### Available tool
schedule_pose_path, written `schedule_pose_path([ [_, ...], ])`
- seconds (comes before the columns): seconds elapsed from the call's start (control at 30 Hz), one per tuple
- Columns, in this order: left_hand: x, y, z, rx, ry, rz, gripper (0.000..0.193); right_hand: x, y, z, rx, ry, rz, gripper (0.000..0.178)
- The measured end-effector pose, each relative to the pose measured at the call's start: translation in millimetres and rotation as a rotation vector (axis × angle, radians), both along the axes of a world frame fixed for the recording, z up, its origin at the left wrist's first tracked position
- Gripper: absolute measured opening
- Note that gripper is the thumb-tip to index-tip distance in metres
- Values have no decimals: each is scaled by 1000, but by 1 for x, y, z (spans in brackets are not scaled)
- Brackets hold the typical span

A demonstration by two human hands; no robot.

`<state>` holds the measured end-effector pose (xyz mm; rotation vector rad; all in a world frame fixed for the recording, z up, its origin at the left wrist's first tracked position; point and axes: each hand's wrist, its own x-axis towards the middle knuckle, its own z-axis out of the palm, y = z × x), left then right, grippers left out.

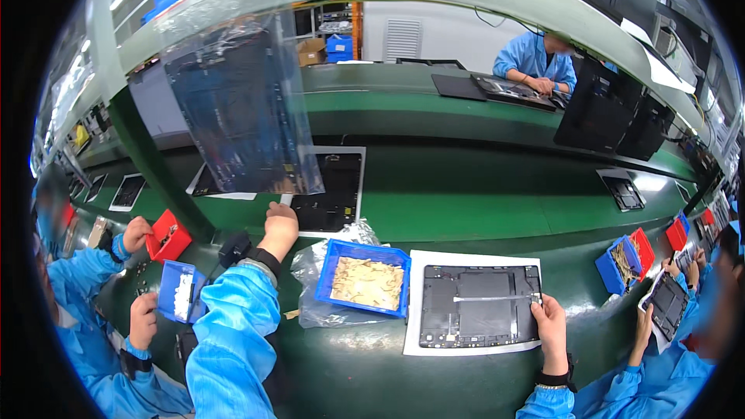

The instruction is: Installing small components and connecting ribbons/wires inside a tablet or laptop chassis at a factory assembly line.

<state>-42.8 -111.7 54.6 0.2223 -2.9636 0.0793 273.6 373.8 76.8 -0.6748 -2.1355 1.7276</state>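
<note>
My right hand (552, 330) grips the right edge of an opened black tablet (481, 322), its thumb on top near a pale strip across the inside. This tablet lies on a white sheet (413, 326) in front of me. My left hand (281, 226) is stretched far forward, fingers bent and closed at the left edge of a second opened tablet (337, 194), which also rests on white backing. What those fingertips hold, if anything, I cannot make out. A clear plastic sheet (233, 101) hangs just above that hand.
Between my arms, a blue bin (363, 312) of small tan pieces stands on crumpled clear plastic (306, 268). At left, a co-worker's hands touch a red bin (168, 236) and a blue bin (177, 295). Another person handles a tablet (666, 302) at right. A green post (155, 159) rises at left.
</note>
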Motion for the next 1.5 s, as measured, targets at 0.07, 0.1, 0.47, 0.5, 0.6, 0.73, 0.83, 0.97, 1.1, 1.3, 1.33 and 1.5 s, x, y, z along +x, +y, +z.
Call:
schedule_pose_path([
  [0.07,-1,6,8,-60,17,-50,22,1,1,3,27,-7,-23,31],
  [0.1,2,8,14,-43,-18,-31,22,0,-3,9,38,-19,-30,32],
  [0.47,-13,-28,25,331,119,190,25,-36,4,-4,493,-55,-94,35],
  [0.5,-8,-34,37,418,93,131,28,-37,8,-8,502,-13,-85,34],
  [0.6,0,-74,59,887,-79,1,31,-41,2,-1,522,-25,-50,33],
  [0.73,46,-84,107,1292,13,199,34,-44,-4,6,573,-10,-29,33],
  [0.83,79,-96,124,1311,10,253,26,-51,-1,12,555,-29,16,34],
  [0.97,137,-91,154,1308,89,266,24,-57,2,16,595,-24,72,35],
  [1.1,185,-75,175,1349,125,216,25,-60,11,13,632,-61,85,36],
  [1.3,259,-72,186,1367,135,85,28,-70,12,11,610,-26,144,35],
  [1.33,267,-72,181,1346,155,29,29,-74,14,7,632,-18,152,35],
  [1.5,320,-54,181,1410,247,44,31,-89,14,6,575,-38,212,36],
])
